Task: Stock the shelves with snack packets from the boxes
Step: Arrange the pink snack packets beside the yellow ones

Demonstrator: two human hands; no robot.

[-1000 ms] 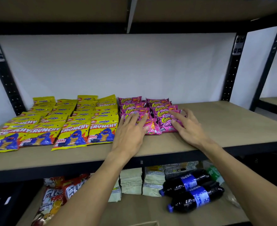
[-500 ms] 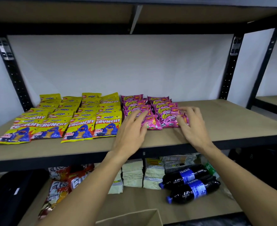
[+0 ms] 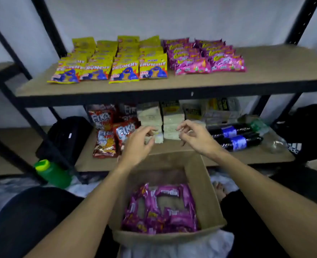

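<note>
Now our hands are off the shelf. Half a second back both were pressed against the front of the pink rows up there, squaring them. In this frame the left hand (image 3: 137, 144) and right hand (image 3: 196, 138) hang in the air at centre, above the far rim of the open brown cardboard box (image 3: 206, 192) at 6 o'clock. Both are empty, fingers loosely curled, gripping nothing. The view has dropped too, so the box is in full sight where only its edge showed before. We read it as last batch placed and tidied, next reach into the box about to start.

Task things: a loose pile of pink foil snack packets (image 3: 161, 207) lies in the box bottom, so stocking isn't finished. Already stocked on the tan wooden upper shelf (image 3: 284, 64) are two rows of pink packets (image 3: 206, 56) at 1 o'clock and four rows of yellow crunchy-snack packets (image 3: 116, 60) just beside them at 11 o'clock. Bare board is left at 2 o'clock.

Surface and room: black metal rack uprights (image 3: 47, 28), with a white wall (image 3: 172, 15) behind. The tan lower shelf (image 3: 256, 156) holds red foil packets (image 3: 113, 133) at 9 o'clock, pale wrapped blocks (image 3: 150, 116) behind the hands, and two dark cola bottles with blue labels (image 3: 234, 136) at 3 o'clock. A black bag (image 3: 66, 135) and a green plastic bottle (image 3: 51, 174) sit at 8 o'clock. The frame is motion-blurred.
</note>
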